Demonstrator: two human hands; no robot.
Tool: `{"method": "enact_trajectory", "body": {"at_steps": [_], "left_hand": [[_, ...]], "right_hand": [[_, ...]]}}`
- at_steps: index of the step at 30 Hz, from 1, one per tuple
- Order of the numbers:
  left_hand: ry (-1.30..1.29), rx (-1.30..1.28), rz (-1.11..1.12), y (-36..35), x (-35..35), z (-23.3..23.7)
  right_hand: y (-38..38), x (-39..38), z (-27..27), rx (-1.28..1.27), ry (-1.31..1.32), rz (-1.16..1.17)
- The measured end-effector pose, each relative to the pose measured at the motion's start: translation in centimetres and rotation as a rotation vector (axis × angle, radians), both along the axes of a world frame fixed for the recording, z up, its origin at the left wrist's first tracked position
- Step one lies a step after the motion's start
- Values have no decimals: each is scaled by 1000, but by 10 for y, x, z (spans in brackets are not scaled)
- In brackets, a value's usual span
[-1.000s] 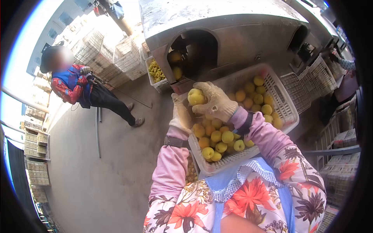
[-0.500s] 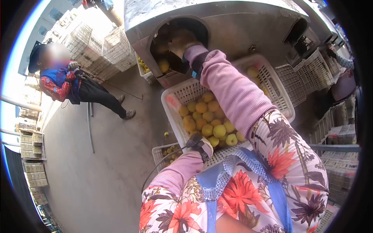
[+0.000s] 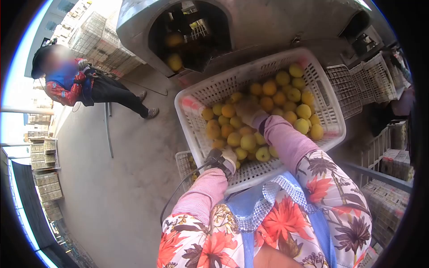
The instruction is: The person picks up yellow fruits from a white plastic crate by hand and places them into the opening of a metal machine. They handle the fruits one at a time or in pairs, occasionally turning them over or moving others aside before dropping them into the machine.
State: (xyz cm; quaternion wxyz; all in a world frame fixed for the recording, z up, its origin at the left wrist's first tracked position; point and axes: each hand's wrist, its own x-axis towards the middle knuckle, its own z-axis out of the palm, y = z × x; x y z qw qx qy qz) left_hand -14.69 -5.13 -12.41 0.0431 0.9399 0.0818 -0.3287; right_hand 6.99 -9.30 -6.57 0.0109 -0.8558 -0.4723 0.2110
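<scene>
A white plastic crate (image 3: 188,105) holds many round yellow-orange fruits (image 3: 248,142) that look like apricots or peaches. My right hand (image 3: 248,111), in a light glove, reaches down among the fruits near the crate's middle. It is slightly blurred, and its fingers are hidden, so any grip on a fruit cannot be made out. My left hand (image 3: 229,157), also gloved, is at the crate's near left corner beside the fruits. A dark device with a cable is strapped at its wrist, and its fingertips are out of sight.
Beyond the crate stands a metal machine (image 3: 286,27) with a dark round opening (image 3: 192,40), where a few fruits show. A smaller crate (image 3: 184,167) sits at left. More crates (image 3: 344,89) stand at right. A person (image 3: 67,85) stands at left holding a thin hose.
My right hand has come back from the machine's opening into the crate. My left hand has shifted slightly left at the crate's near corner. The view has tilted a little.
</scene>
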Motion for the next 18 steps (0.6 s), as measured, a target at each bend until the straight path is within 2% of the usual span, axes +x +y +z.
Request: {"method": "enact_trajectory", "body": {"at_steps": [1, 2, 4, 5, 6, 7, 8, 9, 10, 13, 14, 17, 18], "left_hand": [[24, -31, 40, 4, 11, 38], [48, -70, 78, 6, 23, 76], [-23, -142, 306, 24, 44, 116], [-64, -180, 414, 30, 50, 126], [-247, -254, 407, 36, 48, 93], [-192, -228, 333, 32, 54, 79], [-141, -194, 256, 26, 64, 69], [-92, -156, 177, 24, 76, 78], [-124, -152, 246, 20, 78, 88], [-179, 137, 85, 1, 85, 41], [-187, 179, 63, -4, 85, 28], [-205, 170, 26, -2, 82, 3], [-208, 153, 18, 1, 79, -3]], "right_hand": [[1, 1, 23, -36, 90, -20], [-6, 3, 28, 130, 398, -158], [-25, 10, 37, 470, 999, -435], [-29, 9, 65, 487, 1085, -483], [-36, 4, 106, 498, 1169, -527], [-40, -3, 130, 504, 1255, -565], [-40, -10, 133, 630, 1387, -625], [-39, -15, 136, 762, 1516, -682], [-39, -20, 136, 897, 1647, -743], [-21, -24, 141, 959, 1516, -681], [-10, -26, 150, 957, 1337, -638], [35, -13, 145, 1189, 759, -439], [45, -15, 167, 1158, 494, -408]]}}
